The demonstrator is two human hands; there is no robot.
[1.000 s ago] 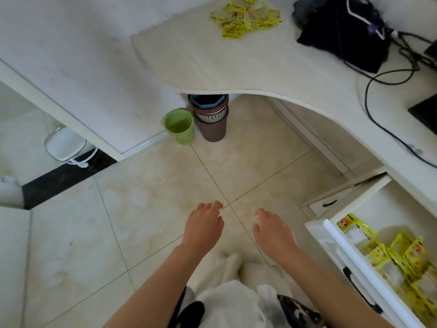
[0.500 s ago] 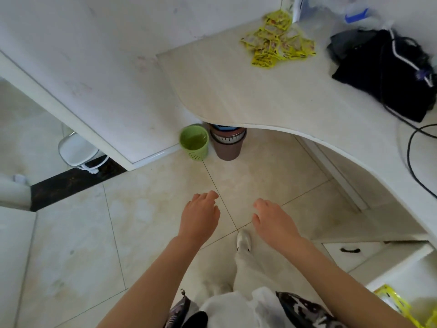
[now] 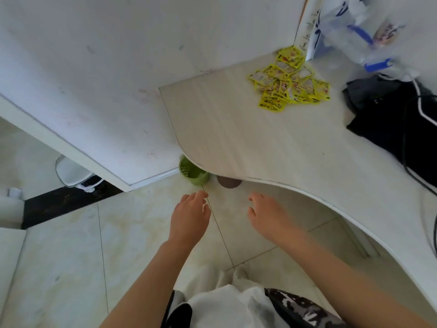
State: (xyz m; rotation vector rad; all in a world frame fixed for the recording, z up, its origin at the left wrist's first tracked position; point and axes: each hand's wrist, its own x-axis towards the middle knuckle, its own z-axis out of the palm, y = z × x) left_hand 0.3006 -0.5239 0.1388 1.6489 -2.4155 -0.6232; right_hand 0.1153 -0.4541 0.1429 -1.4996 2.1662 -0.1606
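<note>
My left hand (image 3: pixel 190 217) and my right hand (image 3: pixel 267 215) hang in front of me above the tiled floor, fingers loosely curled, holding nothing. Both are just short of the curved front edge of a pale wooden counter (image 3: pixel 248 143). A pile of yellow sachets (image 3: pixel 289 82) lies at the back of the counter, well beyond both hands.
A black bag (image 3: pixel 399 119) with cables lies on the counter's right side, clear plastic bags (image 3: pixel 354 34) behind it. Under the counter edge stand a green basket (image 3: pixel 192 172) and a brown bin (image 3: pixel 228 182). A white partition (image 3: pixel 94 91) runs along the left, a white stool (image 3: pixel 71 172) behind it.
The view has swung up and to the left: the open drawer of yellow packets left the frame, the counter and sachets came nearer. Both hands stayed empty in front of me.
</note>
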